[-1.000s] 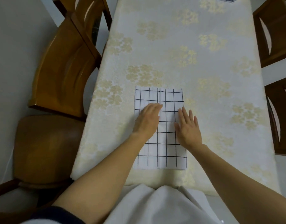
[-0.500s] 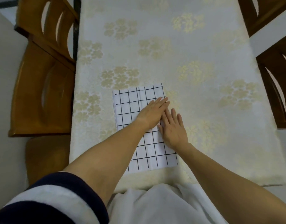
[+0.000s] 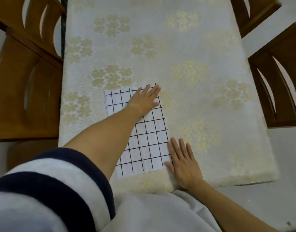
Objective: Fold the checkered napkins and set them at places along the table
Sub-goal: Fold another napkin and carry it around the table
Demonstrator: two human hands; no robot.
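Two wooden chairs stand along the left side of the table, which is covered in a cream cloth with pale gold flower clusters. A white-and-navy striped sleeve fills the near left corner. The checkered napkin lies near the table's front edge, slightly skewed. It is white with thin black grid lines and folded into a long rectangle, with stacked layers showing at its far left corner. The left hand lies flat on its far end, fingers straight. The right hand rests flat on the cloth, fingers extended, its thumb touching the napkin's near right edge. Darker chairs stand at the right.
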